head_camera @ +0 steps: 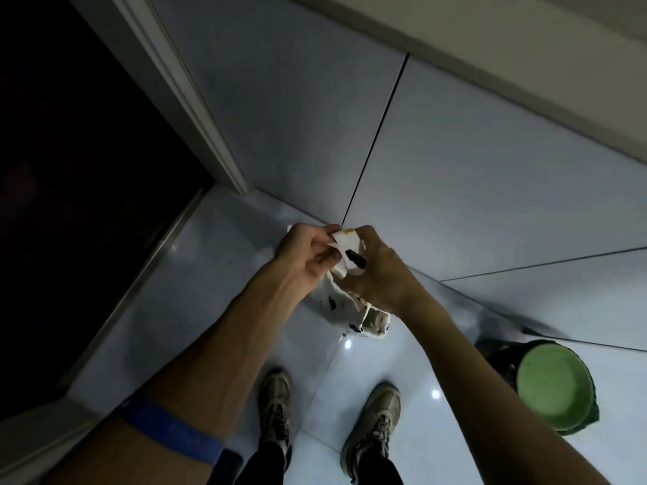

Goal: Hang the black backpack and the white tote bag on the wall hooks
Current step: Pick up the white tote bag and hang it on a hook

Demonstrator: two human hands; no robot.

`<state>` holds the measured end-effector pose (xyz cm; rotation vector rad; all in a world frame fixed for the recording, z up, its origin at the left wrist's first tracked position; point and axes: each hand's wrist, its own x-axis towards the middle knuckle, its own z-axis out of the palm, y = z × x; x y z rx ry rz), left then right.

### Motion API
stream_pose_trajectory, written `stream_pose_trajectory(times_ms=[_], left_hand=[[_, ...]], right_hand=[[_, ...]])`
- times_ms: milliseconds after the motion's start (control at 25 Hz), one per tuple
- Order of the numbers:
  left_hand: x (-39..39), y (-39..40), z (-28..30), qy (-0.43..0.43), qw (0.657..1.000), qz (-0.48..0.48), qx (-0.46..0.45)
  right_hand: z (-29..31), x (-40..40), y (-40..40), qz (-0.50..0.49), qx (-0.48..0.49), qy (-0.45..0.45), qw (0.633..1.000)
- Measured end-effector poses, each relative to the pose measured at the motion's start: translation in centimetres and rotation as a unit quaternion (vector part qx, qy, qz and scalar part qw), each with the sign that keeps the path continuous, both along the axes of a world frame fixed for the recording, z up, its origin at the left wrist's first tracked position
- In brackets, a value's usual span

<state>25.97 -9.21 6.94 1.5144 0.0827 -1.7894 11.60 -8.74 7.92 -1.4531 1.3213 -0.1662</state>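
The white tote bag (345, 311), printed with black marks, hangs bunched in front of me above the floor, close to the tiled wall. My left hand (308, 252) pinches its upper part from the left. From the right, my right hand (380, 274) is closed on the same top portion; both hands meet around the fabric. The bag's lower half droops below my wrists. A dark object with a green round face (549, 386) sits on the floor at the right; it may be the black backpack, I cannot tell. No wall hooks are in view.
Grey tiled wall (455, 152) stands straight ahead. A dark doorway with a pale frame (196, 110) lies to the left. My two shoes (376, 425) stand on the glossy white floor below the bag.
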Motion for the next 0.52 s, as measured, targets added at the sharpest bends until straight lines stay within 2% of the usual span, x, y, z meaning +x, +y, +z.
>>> stream_pose_trajectory(times_ms=[120,160,200,240,280,320,360,400,440,480,520], left_hand=[[0.3,-0.1,4.5,0.034,0.998,0.037,-0.03],[0.5,-0.2,6.4,0.026,0.998,0.003,-0.061],[1.1,-0.3,8.9,-0.028,0.99,-0.083,-0.106],[1.9,-0.6,11.7,-0.137,0.95,-0.225,-0.168],[2.6,-1.0,14.8,-0.276,0.859,-0.369,-0.224],[3.2,-1.5,18.3,-0.407,0.743,-0.459,-0.267],[3.8,-2.1,21.8,-0.496,0.654,-0.485,-0.301],[4.2,-2.5,25.3,-0.536,0.613,-0.47,-0.34],[4.5,-2.8,28.3,-0.536,0.609,-0.442,-0.383],[4.5,-2.9,31.5,-0.493,0.636,-0.417,-0.423],[4.3,-2.9,34.0,-0.412,0.678,-0.395,-0.463]], right_hand=[[5.5,-0.7,-0.9,-0.066,-0.024,-0.043,0.997],[7.8,-0.9,-1.3,-0.065,-0.038,-0.054,0.996],[10.7,-0.9,-1.8,-0.046,-0.059,-0.056,0.996],[14.1,-0.6,-2.1,-0.018,-0.077,-0.053,0.995],[17.7,-0.3,-2.3,0.011,-0.096,-0.043,0.994],[21.4,0.0,-2.4,0.039,-0.12,-0.031,0.991],[25.1,0.2,-2.5,0.063,-0.143,-0.025,0.987],[28.7,0.5,-2.5,0.079,-0.161,-0.025,0.983],[32.4,0.5,-2.4,0.088,-0.18,-0.024,0.979],[36.1,0.3,-2.2,0.094,-0.201,-0.026,0.975],[39.1,0.0,-2.0,0.097,-0.216,-0.033,0.971]])
